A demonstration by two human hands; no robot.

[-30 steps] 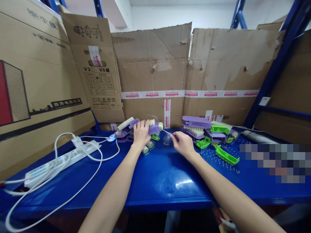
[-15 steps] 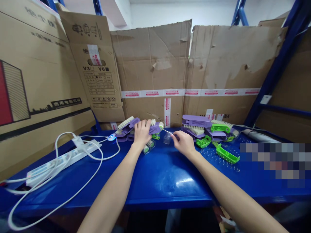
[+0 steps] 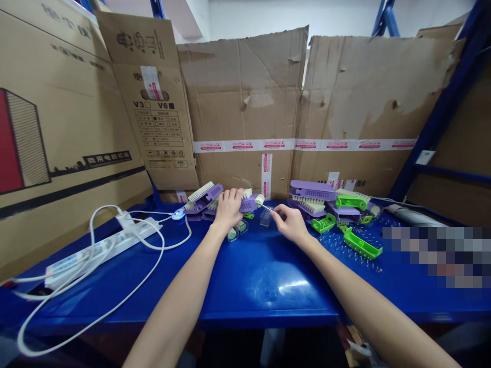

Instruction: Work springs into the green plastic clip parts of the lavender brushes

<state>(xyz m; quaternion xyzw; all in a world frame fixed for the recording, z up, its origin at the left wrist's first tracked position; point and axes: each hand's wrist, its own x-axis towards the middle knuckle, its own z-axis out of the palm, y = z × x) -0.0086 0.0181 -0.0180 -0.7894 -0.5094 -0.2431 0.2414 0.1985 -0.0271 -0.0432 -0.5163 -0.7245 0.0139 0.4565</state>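
Observation:
My left hand (image 3: pixel 228 208) is closed over a purple brush (image 3: pixel 248 204) that lies on a heap of purple brushes (image 3: pixel 201 198) at the back of the blue table (image 3: pixel 245 276). My right hand (image 3: pixel 290 223) pinches a thin metal pin (image 3: pixel 265 206); its tip touches the brush's right end. A small clear plastic box (image 3: pixel 264 218) sits on the table between the two hands.
To the right lies a second pile of purple brushes (image 3: pixel 310 191) with green parts (image 3: pixel 359 243) and several loose pins (image 3: pixel 337 245). A white power strip (image 3: pixel 103 245) with looping cables lies at the left. Cardboard boxes (image 3: pixel 245 102) wall the back and left; blue rack posts (image 3: pixel 441 112) stand at the right.
My right hand has lifted a little and brought the pin's tip to the end of the purple brush. My left hand stays on the brush. The view shifted slightly.

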